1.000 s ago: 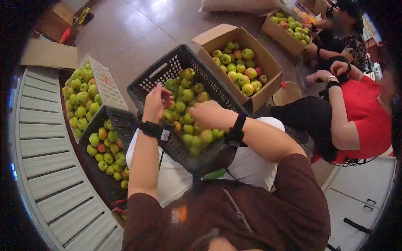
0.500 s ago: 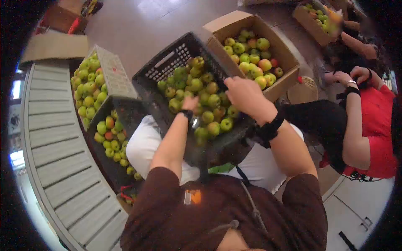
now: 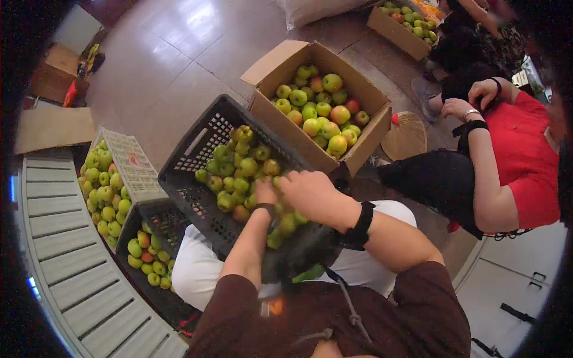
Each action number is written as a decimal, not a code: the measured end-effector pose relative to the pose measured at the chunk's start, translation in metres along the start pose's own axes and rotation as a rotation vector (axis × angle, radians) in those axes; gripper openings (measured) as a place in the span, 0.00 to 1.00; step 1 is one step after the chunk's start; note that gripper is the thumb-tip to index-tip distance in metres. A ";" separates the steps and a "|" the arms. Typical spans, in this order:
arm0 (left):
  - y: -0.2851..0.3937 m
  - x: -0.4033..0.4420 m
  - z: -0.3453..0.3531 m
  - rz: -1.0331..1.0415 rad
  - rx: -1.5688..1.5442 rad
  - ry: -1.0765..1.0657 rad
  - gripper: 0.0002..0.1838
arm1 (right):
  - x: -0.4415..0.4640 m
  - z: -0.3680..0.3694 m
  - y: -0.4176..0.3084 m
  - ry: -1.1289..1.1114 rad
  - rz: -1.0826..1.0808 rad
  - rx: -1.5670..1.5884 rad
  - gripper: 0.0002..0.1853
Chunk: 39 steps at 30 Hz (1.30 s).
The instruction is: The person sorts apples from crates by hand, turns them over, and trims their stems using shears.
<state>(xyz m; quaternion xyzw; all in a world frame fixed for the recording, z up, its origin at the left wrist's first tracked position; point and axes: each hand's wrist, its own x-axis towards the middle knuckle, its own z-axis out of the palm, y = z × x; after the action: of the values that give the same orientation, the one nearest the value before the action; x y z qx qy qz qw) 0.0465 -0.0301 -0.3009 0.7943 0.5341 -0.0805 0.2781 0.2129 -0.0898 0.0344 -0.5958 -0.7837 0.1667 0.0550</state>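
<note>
A black plastic crate (image 3: 197, 197) of green apples (image 3: 245, 167), some blushed red, rests tilted across my lap. Both my hands are inside it, close together over the fruit. My left hand (image 3: 266, 194) reaches down among the apples; its fingers are blurred and partly hidden. Beside it, my right hand (image 3: 309, 194) has its fingers bent downward round an apple (image 3: 276, 180) that is mostly covered. More apples near the crate's close end lie under my right forearm and are smeared by motion.
An open cardboard box (image 3: 280, 65) of apples stands beyond the crate. On the left are a white crate (image 3: 128, 164) and another black crate (image 3: 170, 221), both holding apples, beside a slatted bench (image 3: 71, 250). A person in red (image 3: 519, 161) sits at right near a straw fan (image 3: 404, 135).
My right hand has left the crate's far right rim and moved in among the apples beside my left hand. The view has shifted, so the crate appears lower and farther left.
</note>
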 end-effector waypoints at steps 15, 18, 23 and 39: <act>0.028 -0.009 -0.019 0.291 -0.070 0.098 0.18 | 0.011 0.015 -0.006 -0.022 -0.044 0.012 0.12; 0.023 -0.027 -0.043 0.416 0.266 0.215 0.16 | 0.013 0.009 -0.008 -0.118 -0.034 0.029 0.16; 0.068 -0.081 -0.144 -0.255 -1.921 -0.348 0.17 | 0.015 0.014 -0.011 -0.028 -0.005 0.048 0.18; 0.070 -0.179 -0.276 0.158 -1.247 -0.389 0.24 | 0.017 0.022 -0.043 0.129 -0.177 0.312 0.35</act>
<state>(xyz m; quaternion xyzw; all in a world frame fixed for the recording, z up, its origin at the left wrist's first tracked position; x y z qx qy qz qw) -0.0124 -0.0471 0.0293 0.4918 0.3608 0.1229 0.7828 0.1621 -0.0875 0.0261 -0.5183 -0.7925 0.2420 0.2114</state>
